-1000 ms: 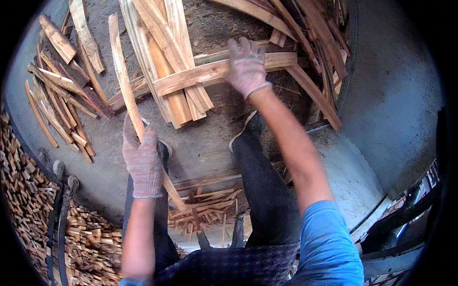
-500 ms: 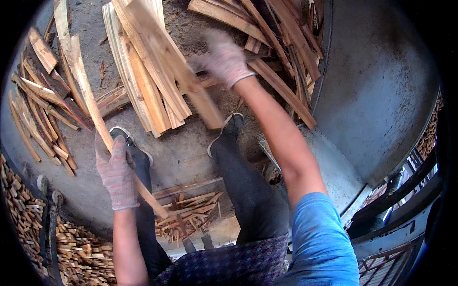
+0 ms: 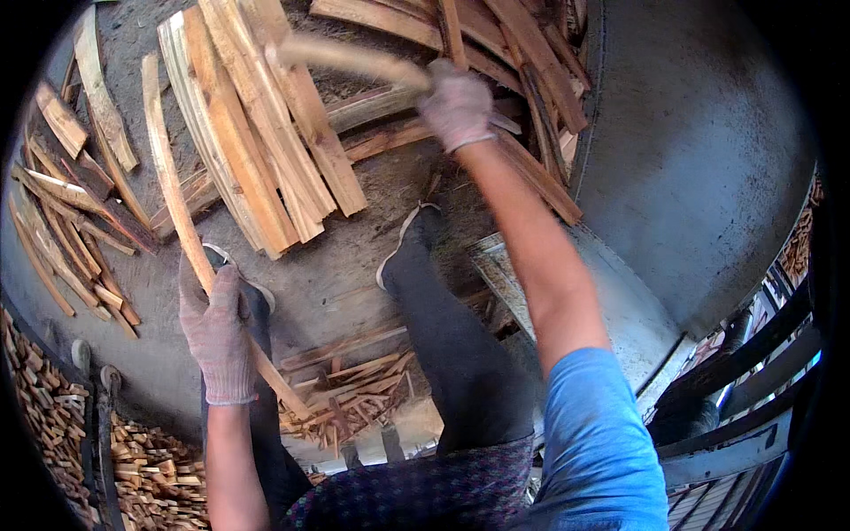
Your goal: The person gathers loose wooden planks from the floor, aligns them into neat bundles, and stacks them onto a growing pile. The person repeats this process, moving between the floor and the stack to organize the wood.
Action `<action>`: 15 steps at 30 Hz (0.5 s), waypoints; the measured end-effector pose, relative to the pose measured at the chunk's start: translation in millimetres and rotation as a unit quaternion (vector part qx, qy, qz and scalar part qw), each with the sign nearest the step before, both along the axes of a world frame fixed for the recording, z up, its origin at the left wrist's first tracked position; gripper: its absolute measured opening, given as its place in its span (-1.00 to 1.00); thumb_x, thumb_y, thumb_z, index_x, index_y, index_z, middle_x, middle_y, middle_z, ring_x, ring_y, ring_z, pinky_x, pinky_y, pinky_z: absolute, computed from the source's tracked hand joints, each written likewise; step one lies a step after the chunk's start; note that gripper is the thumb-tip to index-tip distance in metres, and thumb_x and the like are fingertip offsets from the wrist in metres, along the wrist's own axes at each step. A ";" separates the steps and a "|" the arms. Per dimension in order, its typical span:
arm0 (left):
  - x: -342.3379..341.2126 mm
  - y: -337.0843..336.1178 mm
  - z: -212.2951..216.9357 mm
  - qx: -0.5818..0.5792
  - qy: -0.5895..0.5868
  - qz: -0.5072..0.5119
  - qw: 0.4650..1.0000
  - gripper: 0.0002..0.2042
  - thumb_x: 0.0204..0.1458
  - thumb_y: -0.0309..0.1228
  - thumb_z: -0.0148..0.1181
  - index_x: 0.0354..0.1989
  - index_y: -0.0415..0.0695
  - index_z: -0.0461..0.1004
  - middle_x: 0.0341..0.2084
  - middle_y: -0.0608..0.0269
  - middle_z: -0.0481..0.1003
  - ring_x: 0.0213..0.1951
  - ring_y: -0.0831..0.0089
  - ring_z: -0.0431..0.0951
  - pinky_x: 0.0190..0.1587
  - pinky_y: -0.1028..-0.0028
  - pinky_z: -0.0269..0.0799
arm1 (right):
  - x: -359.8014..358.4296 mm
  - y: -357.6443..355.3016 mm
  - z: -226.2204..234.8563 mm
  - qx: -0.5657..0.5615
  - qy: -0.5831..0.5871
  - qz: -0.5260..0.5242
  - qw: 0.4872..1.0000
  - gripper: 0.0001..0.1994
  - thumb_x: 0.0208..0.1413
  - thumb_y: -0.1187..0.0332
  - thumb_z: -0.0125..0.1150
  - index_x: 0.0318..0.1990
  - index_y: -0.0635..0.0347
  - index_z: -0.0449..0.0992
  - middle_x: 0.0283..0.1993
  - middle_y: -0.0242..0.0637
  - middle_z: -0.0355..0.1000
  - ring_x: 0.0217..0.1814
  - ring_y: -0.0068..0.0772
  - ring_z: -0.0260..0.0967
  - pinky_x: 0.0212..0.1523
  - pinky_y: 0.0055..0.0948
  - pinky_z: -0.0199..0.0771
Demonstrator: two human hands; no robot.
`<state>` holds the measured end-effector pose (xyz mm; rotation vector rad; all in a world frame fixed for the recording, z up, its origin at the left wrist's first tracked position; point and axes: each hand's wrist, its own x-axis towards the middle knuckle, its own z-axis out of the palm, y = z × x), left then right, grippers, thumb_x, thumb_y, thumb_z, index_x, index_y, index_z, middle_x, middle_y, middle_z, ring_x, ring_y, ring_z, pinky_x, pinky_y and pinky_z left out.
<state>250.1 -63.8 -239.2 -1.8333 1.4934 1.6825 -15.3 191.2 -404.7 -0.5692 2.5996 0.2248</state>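
I have my left hand (image 3: 215, 332) clasping a stick (image 3: 173, 181), right hand (image 3: 456, 104) a slat (image 3: 354, 60); planks (image 3: 257, 133) lie grouped, split pieces (image 3: 112, 211) loose.

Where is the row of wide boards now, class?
In the head view, the row of wide boards lies left of centre near the top, between the long strip in the left hand and the right hand.

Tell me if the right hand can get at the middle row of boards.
Probably yes: the right hand is near the row of boards, whose near ends lie uncovered, though the blurred wood strip it seems to hold may hinder it.
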 end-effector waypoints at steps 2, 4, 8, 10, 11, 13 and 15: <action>-1.8 11.1 -3.9 0.000 0.035 -0.006 0.999 -0.54 0.28 -0.46 0.22 0.34 -0.19 0.33 -0.43 0.43 0.39 -0.49 0.70 0.36 -0.47 0.61 0.30 | 16.1 -3.3 6.9 0.017 -0.029 0.035 0.999 -0.60 0.08 0.10 0.43 -0.02 0.12 0.57 0.05 -0.05 0.59 0.13 0.01 0.59 0.09 -0.02 0.59; -7.5 14.2 -0.7 0.014 0.053 -0.010 0.998 -0.57 0.27 -0.44 0.22 0.30 -0.20 0.35 -0.44 0.45 0.38 -0.50 0.69 0.36 -0.47 0.62 0.30 | 14.9 0.8 6.4 -0.019 -0.053 0.045 0.997 -0.58 0.16 0.07 0.33 0.06 0.11 0.59 0.18 0.04 0.52 0.22 0.11 0.52 0.16 0.16 0.52; -9.1 16.3 -0.1 0.004 0.005 -0.054 0.999 -0.55 0.27 -0.44 0.21 0.31 -0.20 0.34 -0.46 0.46 0.37 -0.52 0.69 0.36 -0.51 0.63 0.29 | -17.7 17.7 -32.8 0.029 0.152 -0.055 0.986 -0.41 0.18 -0.04 0.23 0.22 0.21 0.56 0.35 0.18 0.40 0.29 0.26 0.46 0.25 0.15 0.47; -9.0 17.8 3.9 -0.011 -0.033 -0.066 0.997 -0.56 0.27 -0.44 0.21 0.31 -0.20 0.35 -0.47 0.46 0.37 -0.52 0.69 0.35 -0.51 0.62 0.29 | -44.5 -0.8 -22.2 0.041 -0.029 -0.172 0.984 -0.27 0.16 -0.01 0.22 0.38 0.31 0.37 0.49 0.23 0.20 0.37 0.31 0.37 0.31 0.12 0.43; -6.4 18.2 0.0 -0.011 -0.024 -0.065 0.998 -0.56 0.27 -0.45 0.20 0.31 -0.21 0.35 -0.47 0.46 0.37 -0.52 0.70 0.34 -0.51 0.63 0.29 | -48.3 -2.9 -13.9 0.010 -0.022 -0.196 0.980 -0.20 0.14 0.03 0.23 0.45 0.35 0.24 0.56 0.24 0.09 0.42 0.31 0.33 0.33 0.11 0.41; -0.5 24.5 -6.8 0.000 -0.003 -0.075 0.997 -0.56 0.26 -0.46 0.19 0.31 -0.22 0.35 -0.46 0.46 0.37 -0.52 0.71 0.34 -0.51 0.63 0.28 | -52.0 17.7 -55.7 0.056 0.038 -0.191 0.979 -0.22 0.13 0.10 0.23 0.46 0.32 0.21 0.57 0.21 0.06 0.42 0.27 0.33 0.29 0.11 0.43; -2.6 24.5 -2.9 0.009 0.015 -0.069 0.997 -0.55 0.26 -0.46 0.19 0.31 -0.23 0.35 -0.46 0.45 0.38 -0.50 0.71 0.34 -0.50 0.63 0.29 | -42.8 10.6 -74.5 0.067 0.091 -0.186 0.976 -0.29 0.11 0.21 0.25 0.41 0.27 0.26 0.55 0.17 0.11 0.39 0.22 0.37 0.23 0.12 0.46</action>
